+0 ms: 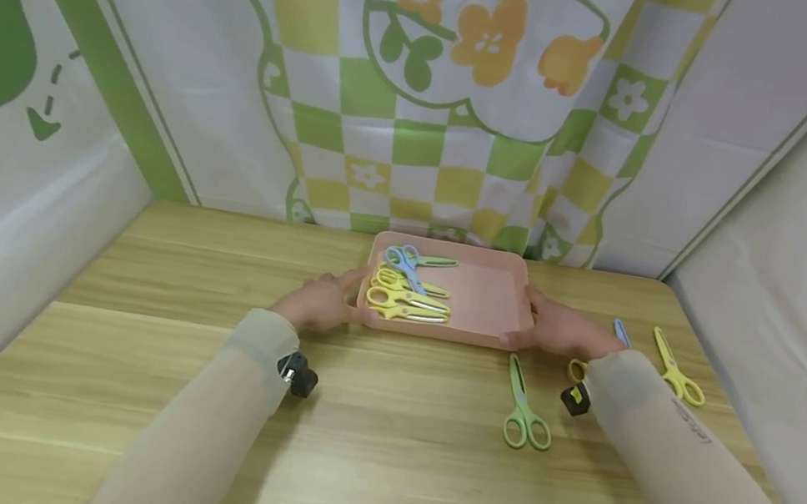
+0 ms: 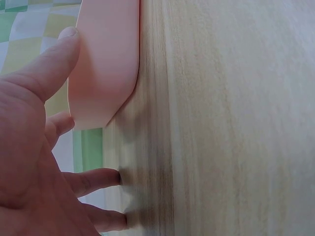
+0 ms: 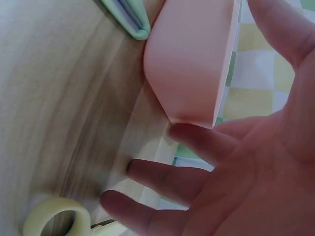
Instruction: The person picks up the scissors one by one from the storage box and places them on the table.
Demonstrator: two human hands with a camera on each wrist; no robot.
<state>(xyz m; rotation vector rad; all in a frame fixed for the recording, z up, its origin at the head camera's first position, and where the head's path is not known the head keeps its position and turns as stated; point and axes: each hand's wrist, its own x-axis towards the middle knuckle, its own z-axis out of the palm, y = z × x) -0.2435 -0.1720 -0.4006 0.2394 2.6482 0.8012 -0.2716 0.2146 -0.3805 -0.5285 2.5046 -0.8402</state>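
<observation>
A pink tray [image 1: 492, 296] lies on the table near the back edge. Several scissors with yellow handles [image 1: 401, 298], a blue pair [image 1: 402, 262] and a green blade [image 1: 440, 262] fill its left part. My left hand [image 1: 322, 302] is at the tray's left end, thumb along the front wall and forefinger at the corner; its other fingers reach down to the table in the left wrist view. At the right end my right hand [image 1: 559, 326] mirrors this, its fingers spread and extended beside the tray wall [image 3: 192, 59].
Green scissors [image 1: 520, 409] lie in front of the tray's right end. Yellow scissors [image 1: 676, 371] lie farther right, with a blue blade [image 1: 620, 331] and a yellow handle [image 1: 576, 370] partly hidden by my right arm. A checked curtain [image 1: 417, 144] hangs behind the table.
</observation>
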